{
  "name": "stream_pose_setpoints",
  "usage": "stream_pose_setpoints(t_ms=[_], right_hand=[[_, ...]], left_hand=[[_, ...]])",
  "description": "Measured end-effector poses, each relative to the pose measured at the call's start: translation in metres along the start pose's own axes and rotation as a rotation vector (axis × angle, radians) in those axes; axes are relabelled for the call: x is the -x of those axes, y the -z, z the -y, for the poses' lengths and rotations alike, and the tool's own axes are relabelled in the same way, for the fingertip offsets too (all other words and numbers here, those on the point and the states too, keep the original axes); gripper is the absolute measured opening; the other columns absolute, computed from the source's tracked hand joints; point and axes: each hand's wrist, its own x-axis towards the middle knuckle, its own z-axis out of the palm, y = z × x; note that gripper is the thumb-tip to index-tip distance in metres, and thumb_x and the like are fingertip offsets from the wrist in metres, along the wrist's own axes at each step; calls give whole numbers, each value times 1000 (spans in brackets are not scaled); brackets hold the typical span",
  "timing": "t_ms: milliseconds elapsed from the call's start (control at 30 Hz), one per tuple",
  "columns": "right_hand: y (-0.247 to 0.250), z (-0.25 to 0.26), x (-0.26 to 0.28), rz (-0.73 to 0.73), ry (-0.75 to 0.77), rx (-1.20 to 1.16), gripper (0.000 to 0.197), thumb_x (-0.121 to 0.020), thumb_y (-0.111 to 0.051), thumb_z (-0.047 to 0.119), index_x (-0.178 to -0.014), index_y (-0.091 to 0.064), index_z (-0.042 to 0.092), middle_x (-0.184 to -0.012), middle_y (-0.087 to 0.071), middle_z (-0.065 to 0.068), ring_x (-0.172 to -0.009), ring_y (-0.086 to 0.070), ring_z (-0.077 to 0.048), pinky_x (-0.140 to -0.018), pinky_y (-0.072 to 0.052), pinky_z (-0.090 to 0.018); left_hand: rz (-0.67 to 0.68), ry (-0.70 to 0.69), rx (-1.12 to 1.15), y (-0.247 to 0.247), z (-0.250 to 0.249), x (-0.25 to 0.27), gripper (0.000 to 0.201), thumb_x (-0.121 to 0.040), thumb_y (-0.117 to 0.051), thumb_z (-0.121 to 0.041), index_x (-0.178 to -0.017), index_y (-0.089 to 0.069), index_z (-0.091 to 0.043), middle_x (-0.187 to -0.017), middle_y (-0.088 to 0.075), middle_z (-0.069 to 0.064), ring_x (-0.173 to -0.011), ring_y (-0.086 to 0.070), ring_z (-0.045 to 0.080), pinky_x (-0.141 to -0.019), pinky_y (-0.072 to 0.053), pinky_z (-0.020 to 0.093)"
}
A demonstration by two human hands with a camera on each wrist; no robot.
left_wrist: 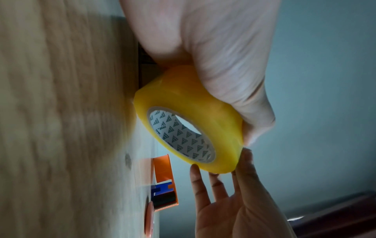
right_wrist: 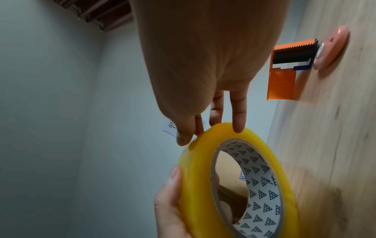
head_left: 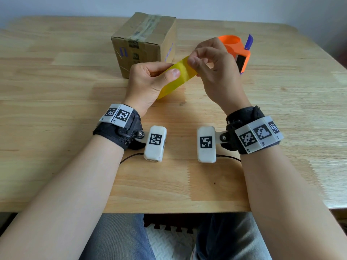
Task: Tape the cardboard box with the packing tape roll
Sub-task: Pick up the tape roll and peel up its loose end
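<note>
The yellow packing tape roll (head_left: 180,76) (left_wrist: 183,91) (right_wrist: 195,177) is held on edge just above the table, in front of the cardboard box (head_left: 142,40). My left hand (head_left: 169,70) (left_wrist: 223,56) grips the roll, thumb on its outer face and fingers behind. My right hand (head_left: 191,61) (right_wrist: 207,133) pinches the roll's upper right rim with thumb and fingertips. The box stands closed at the back centre, with old clear tape along its top seam. No loose strip of tape shows.
An orange tape dispenser (head_left: 236,47) (right_wrist: 282,80) with a serrated blade sits right of the box, behind my right hand. A small pink round object (right_wrist: 331,48) lies beside it. The wooden table (head_left: 56,91) spreads to both sides.
</note>
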Motion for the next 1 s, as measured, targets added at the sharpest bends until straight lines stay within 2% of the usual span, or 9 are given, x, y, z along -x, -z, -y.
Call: stream_pose_setpoints(t_ms=[133, 300, 367, 467, 500, 600, 700, 867, 1000], right_hand=[[-2, -1, 0, -17, 6, -47, 14, -98, -66, 25, -86, -64, 31, -97, -56, 15, -84, -54, -7, -80, -57, -44], [-3, -2, 1, -50, -33, -138, 9, -95, -70, 26, -92, -65, 32, -96, -68, 7, -90, -66, -33, -81, -58, -54], [1, -3, 1, -64, -59, -211, 19, -90, -78, 27, -105, -66, 23, -102, -71, -5, -87, -68, -25, -82, -60, -49], [3, -5, 3, -32, -28, -147, 33, -83, -85, 32, -114, -74, 24, -105, -67, 0, -85, -60, -7, -80, -54, -23], [2, -6, 3, -29, -21, -137, 28, -83, -85, 34, -109, -77, 28, -104, -66, 2, -85, -58, -8, -80, -52, -22], [-2, -9, 3, -87, -23, -209, 12, -83, -86, 32, -91, -80, 36, -97, -65, 4, -81, -56, -17, -71, -50, -36], [-1, -10, 2, -113, -13, -204, 12, -84, -85, 28, -84, -78, 38, -95, -68, 4, -81, -59, -20, -68, -50, -40], [1, -13, 0, -134, -20, -158, 19, -88, -80, 21, -82, -72, 37, -94, -68, 10, -78, -61, -9, -69, -50, -34], [-1, -9, 1, -72, 54, -119, 6, -93, -75, 18, -87, -76, 20, -103, -70, 2, -94, -63, -13, -83, -49, -20]], left_hand=[[-20, 18, 16, -1, 0, -2, 12, -75, -78, -33, -84, -82, -27, -69, -75, -12, -69, -66, 6, -65, -51, 22], [-25, 28, 24, 1, 1, -3, 11, -75, -78, -34, -82, -82, -26, -67, -74, -11, -69, -64, 8, -64, -50, 23], [-38, 36, 34, 2, 2, -3, 13, -75, -78, -34, -83, -82, -25, -70, -75, -9, -71, -65, 11, -66, -51, 26], [-21, 29, 38, 3, 2, -2, 20, -78, -80, -32, -93, -83, -20, -86, -79, 6, -83, -70, 20, -77, -55, 37], [-10, 26, 33, 2, 2, -2, 21, -78, -80, -31, -95, -82, -19, -88, -79, 7, -85, -70, 20, -79, -55, 38], [12, 45, 15, 2, -1, 0, 20, -78, -80, -32, -95, -82, -22, -83, -80, -6, -81, -70, 11, -74, -55, 28], [47, 69, 17, 1, -2, 0, 19, -74, -84, -33, -92, -82, -28, -84, -80, -7, -83, -72, 9, -76, -56, 28], [88, 85, 32, 0, -3, 1, 30, -70, -87, -27, -100, -80, -25, -91, -81, -5, -87, -74, 10, -77, -56, 27], [-27, 109, 113, 1, 0, -2, 31, -71, -84, -30, -98, -81, -15, -87, -81, 2, -85, -73, 20, -82, -59, 36]])
